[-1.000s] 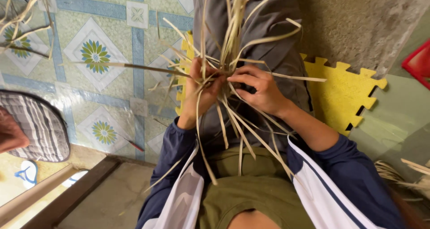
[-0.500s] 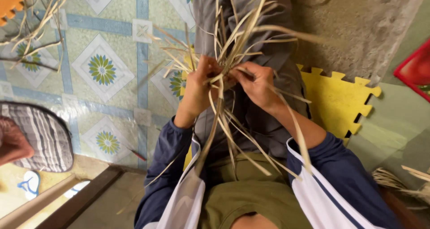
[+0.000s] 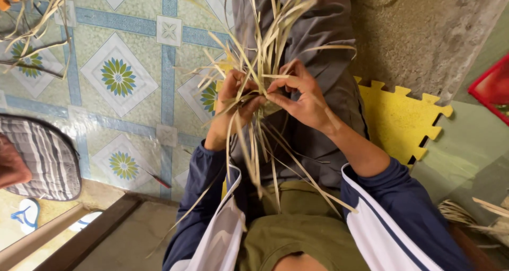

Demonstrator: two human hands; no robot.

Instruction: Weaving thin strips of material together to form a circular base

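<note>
We look down on a patterned tile floor [image 3: 122, 85] with blue bands and green flower motifs, meeting a rough concrete wall [image 3: 424, 32] on the right. A yellow foam puzzle mat [image 3: 403, 117] lies beside our grey trouser legs [image 3: 313, 32], which stretch away up the middle of the view. At the left edge sits another person in a striped garment [image 3: 45, 157], with a blue and white sandal [image 3: 24, 215] just below it. A red object [image 3: 493, 85] shows at the right edge.

Over our lap we hold a bundle of pale straw strips [image 3: 265, 48], fanning upward above the legs and trailing down toward our green shirt [image 3: 297, 223]. Our left hand [image 3: 233, 104] is closed around the gathered middle of the strips. Our right hand [image 3: 299, 99] meets it there, thumb and forefinger pinching strips at the same knot, the other fingers curled loosely. A thin red-tipped stick [image 3: 158, 180] lies on the tiles near our left sleeve.
</note>
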